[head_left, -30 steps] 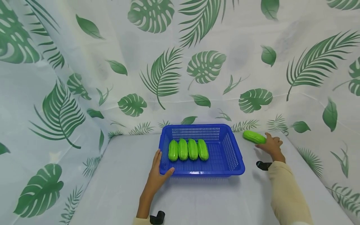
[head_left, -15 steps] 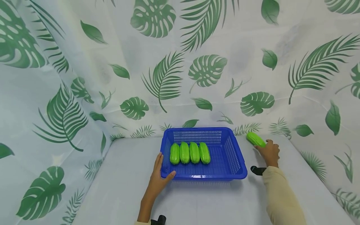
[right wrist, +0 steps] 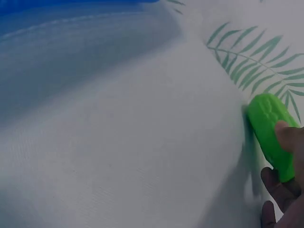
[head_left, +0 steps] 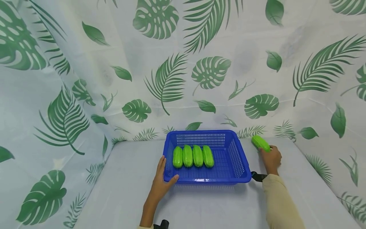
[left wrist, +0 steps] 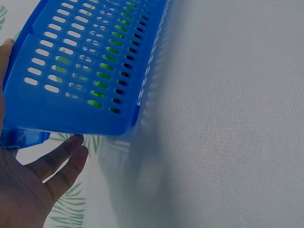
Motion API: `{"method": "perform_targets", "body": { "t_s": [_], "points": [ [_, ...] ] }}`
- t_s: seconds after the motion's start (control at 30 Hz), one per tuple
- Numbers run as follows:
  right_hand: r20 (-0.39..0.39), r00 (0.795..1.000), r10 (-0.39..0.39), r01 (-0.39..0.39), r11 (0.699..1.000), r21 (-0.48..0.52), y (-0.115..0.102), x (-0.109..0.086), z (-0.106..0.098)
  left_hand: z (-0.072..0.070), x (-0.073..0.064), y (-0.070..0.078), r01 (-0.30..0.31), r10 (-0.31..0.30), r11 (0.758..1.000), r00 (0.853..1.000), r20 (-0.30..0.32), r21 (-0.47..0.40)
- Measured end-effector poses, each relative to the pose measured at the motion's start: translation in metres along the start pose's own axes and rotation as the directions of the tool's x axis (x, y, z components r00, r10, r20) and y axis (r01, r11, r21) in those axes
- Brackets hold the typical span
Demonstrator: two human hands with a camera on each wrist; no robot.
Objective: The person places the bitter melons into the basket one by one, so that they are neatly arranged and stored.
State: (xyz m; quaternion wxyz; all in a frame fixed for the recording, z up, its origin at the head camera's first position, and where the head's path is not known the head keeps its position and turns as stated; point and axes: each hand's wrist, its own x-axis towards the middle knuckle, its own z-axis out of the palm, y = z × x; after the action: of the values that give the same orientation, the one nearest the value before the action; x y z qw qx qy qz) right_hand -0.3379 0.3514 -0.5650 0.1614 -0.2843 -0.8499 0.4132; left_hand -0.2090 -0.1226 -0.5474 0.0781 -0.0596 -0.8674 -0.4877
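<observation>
A blue plastic basket [head_left: 207, 180] with slotted walls stands on the table. Toward its left side lie several bright green toy cucumbers [head_left: 187, 156] in a row. My left hand [head_left: 160, 184] is at the basket's front left corner, its fingers along the left wall and thumb at the front rim. In the left wrist view, two straight fingers [left wrist: 64, 166] show below the basket's rim. Right of the basket, my right hand [head_left: 271, 159] grips one more toy cucumber [head_left: 260, 143] by its near end, the thumb on top in the right wrist view.
A pale cloth covers the table [head_left: 123, 187]. Behind it and along both sides hang white sheets [head_left: 177, 117] printed with green leaves. The basket's right wall [head_left: 241, 156] stands between the right hand and the row of cucumbers.
My right hand has closed round the near end of the toy cucumber, turned it, and come slightly left toward the basket. The left hand stays at the corner; the head view has tilted slightly.
</observation>
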Motion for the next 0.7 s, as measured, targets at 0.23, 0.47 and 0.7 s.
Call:
{"method": "perform_targets", "body": {
  "t_s": [0.23,0.47,0.7],
  "points": [
    [-0.042,0.998,0.055,-0.039,0.953,0.301,-0.001,-0.004,-0.009,0.000,-0.001,0.001,-0.008,0.008,1.000,1.000,-0.005,0.006],
    [0.019,0.981,0.191,-0.147,0.684,0.715,-0.006,-0.005,-0.027,0.000,-0.001,0.003,-0.019,0.019,1.000,1.000,0.000,-0.008],
    [0.257,0.953,0.159,-0.281,0.154,0.947,-0.004,-0.007,-0.046,0.001,-0.001,0.002,-0.020,0.020,1.000,1.000,-0.002,-0.013]
  ]
}}
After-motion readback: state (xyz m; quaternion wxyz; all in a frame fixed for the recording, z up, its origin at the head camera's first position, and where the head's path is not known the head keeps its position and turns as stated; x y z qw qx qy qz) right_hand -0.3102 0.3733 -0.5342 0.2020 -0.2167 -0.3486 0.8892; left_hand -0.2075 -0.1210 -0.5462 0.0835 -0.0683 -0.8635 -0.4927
